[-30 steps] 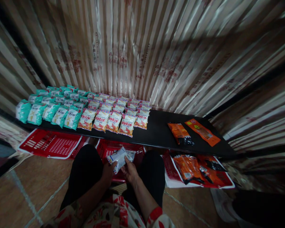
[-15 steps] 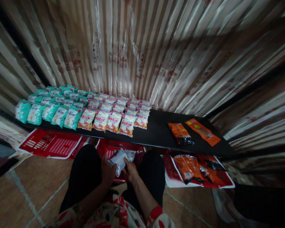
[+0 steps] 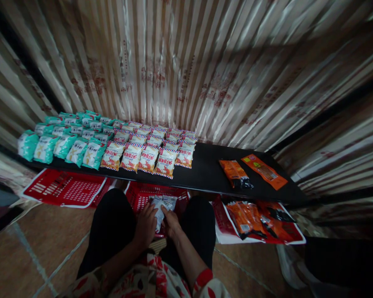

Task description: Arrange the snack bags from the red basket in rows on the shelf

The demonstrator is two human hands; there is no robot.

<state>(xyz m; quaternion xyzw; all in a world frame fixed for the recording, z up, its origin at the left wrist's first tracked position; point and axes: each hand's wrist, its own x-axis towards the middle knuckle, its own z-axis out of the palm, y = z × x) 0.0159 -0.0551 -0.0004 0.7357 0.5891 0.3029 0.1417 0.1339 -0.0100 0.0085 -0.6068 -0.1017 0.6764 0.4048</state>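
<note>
Between my knees, a silvery-white snack bag point(image 3: 159, 214) is held by both hands over the red basket point(image 3: 182, 194). My left hand point(image 3: 146, 223) is closed on the bag's left side, its fingers bent over the surface. My right hand point(image 3: 170, 221) grips the right side, the thumb lying on top. Another silvery bag point(image 3: 170, 201) shows just behind it in the basket. On the black board beyond stand rows of orange-and-white snack bags point(image 3: 147, 158), with teal snack bags point(image 3: 93, 153) to their left.
Two orange packets, one with a black end point(image 3: 235, 174) and one flat point(image 3: 264, 170), lie on the black board point(image 3: 202, 174). A right-hand basket point(image 3: 298, 236) holds several orange packets. Another red basket point(image 3: 77, 192) sits at left. A striped curtain point(image 3: 174, 82) hangs behind; a shoe point(image 3: 287, 269) shows at right.
My left hand has shifted up and right, its fingers now over the bag. The bag sits a little lower and more upright between my hands. The view has shifted slightly.
</note>
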